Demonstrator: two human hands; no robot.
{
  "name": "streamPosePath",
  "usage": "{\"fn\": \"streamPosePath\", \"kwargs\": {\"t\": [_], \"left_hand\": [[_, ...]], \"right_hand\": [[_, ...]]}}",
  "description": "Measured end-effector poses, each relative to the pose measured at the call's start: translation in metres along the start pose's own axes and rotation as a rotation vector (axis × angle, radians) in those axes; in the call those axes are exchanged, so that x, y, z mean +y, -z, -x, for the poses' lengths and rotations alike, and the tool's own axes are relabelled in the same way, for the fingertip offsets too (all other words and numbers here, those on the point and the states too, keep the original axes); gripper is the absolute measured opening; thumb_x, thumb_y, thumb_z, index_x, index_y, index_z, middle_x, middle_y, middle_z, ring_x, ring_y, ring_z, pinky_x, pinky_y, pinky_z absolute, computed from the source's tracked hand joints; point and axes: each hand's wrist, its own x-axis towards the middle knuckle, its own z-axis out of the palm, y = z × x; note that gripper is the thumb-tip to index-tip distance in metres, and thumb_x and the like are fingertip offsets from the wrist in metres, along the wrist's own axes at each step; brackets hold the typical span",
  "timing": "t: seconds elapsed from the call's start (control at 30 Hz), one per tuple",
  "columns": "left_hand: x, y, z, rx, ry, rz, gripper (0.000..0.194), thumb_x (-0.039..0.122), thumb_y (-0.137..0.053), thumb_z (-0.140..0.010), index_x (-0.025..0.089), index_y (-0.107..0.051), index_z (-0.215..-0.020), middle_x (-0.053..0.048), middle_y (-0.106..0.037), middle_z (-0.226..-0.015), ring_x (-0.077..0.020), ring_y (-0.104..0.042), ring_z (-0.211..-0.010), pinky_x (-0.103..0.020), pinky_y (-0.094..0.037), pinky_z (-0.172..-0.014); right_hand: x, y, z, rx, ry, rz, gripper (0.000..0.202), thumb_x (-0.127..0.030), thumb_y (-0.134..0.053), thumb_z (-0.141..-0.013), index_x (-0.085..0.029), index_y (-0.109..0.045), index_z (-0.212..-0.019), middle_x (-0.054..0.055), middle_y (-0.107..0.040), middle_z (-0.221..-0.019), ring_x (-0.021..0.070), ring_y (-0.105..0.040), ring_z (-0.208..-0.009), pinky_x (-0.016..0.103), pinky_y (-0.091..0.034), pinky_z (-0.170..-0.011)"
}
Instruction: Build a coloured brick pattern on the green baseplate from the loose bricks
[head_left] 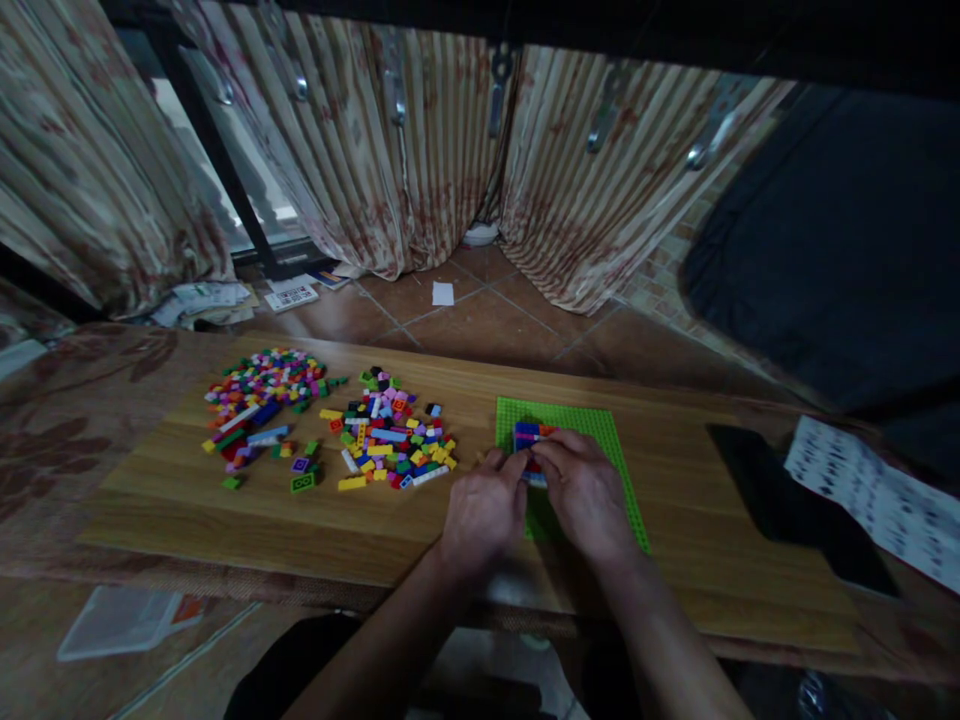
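A bright green studded baseplate lies on the wooden board. On its left part stands a block of joined bricks, with blue, pink, orange and white showing. Both hands are over this block, their fingertips nearly meeting. My left hand is at its lower left, fingers bent and pressed together at the block. My right hand covers its right side, thumb and fingers closed at the bricks. Whatever small piece sits between the fingertips is hidden.
Left of the baseplate lies a pile of mixed bricks; farther left is a heap of smaller pieces. Dark flat objects and a printed sheet lie at the right. A clear plastic container is below, at lower left.
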Motion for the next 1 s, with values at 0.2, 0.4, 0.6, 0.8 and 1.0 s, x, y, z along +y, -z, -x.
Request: {"fn": "streamPosePath", "kwargs": {"t": [0.2, 0.4, 0.6, 0.8, 1.0], "left_hand": [[-0.003, -0.002, 0.0, 0.052, 0.044, 0.091, 0.039, 0.022, -0.042, -0.092, 0.025, -0.052, -0.129, -0.006, -0.063, -0.116, -0.0199, -0.063, -0.097, -0.032, -0.051, -0.089], [-0.004, 0.002, 0.001, 0.038, 0.042, 0.08, 0.039, 0.022, -0.042, -0.092, 0.027, -0.052, -0.129, -0.005, -0.063, -0.116, -0.0198, -0.063, -0.099, -0.032, -0.051, -0.091], [-0.002, 0.003, 0.0, -0.023, 0.038, 0.015, 0.042, 0.022, -0.04, -0.092, 0.028, -0.048, -0.133, -0.006, -0.063, -0.112, -0.0198, -0.063, -0.091, -0.032, -0.054, -0.08], [0.0, 0.0, 0.002, -0.02, 0.018, -0.052, 0.042, 0.024, -0.037, -0.095, 0.026, -0.045, -0.135, -0.007, -0.061, -0.111, -0.0197, -0.063, -0.09, -0.031, -0.053, -0.078], [-0.001, -0.002, 0.002, -0.032, 0.019, -0.091, 0.041, 0.026, -0.035, -0.096, 0.027, -0.044, -0.136, -0.006, -0.061, -0.107, -0.0188, -0.063, -0.085, -0.029, -0.053, -0.074]], "right_hand": [[-0.005, 0.001, -0.002, -0.015, -0.007, 0.034, 0.028, -0.02, -0.041, -0.091, -0.023, -0.068, -0.085, 0.006, -0.063, -0.091, 0.0225, -0.054, -0.088, 0.035, -0.046, -0.076], [-0.004, 0.004, -0.005, -0.032, 0.036, 0.041, 0.031, -0.021, -0.039, -0.092, -0.022, -0.067, -0.081, 0.007, -0.063, -0.088, 0.022, -0.054, -0.086, 0.036, -0.046, -0.075], [-0.004, 0.005, -0.005, -0.042, 0.014, 0.083, 0.031, -0.021, -0.039, -0.092, -0.021, -0.066, -0.077, 0.007, -0.062, -0.085, 0.0216, -0.054, -0.082, 0.034, -0.045, -0.071], [0.001, 0.005, -0.005, -0.018, 0.025, 0.02, 0.031, -0.022, -0.04, -0.091, -0.021, -0.067, -0.075, 0.007, -0.064, -0.086, 0.0214, -0.056, -0.082, 0.035, -0.046, -0.073], [0.008, 0.013, -0.003, 0.06, -0.085, -0.169, 0.025, -0.026, -0.044, -0.09, -0.021, -0.068, -0.087, 0.007, -0.067, -0.093, 0.0206, -0.061, -0.086, 0.036, -0.049, -0.08]]}}
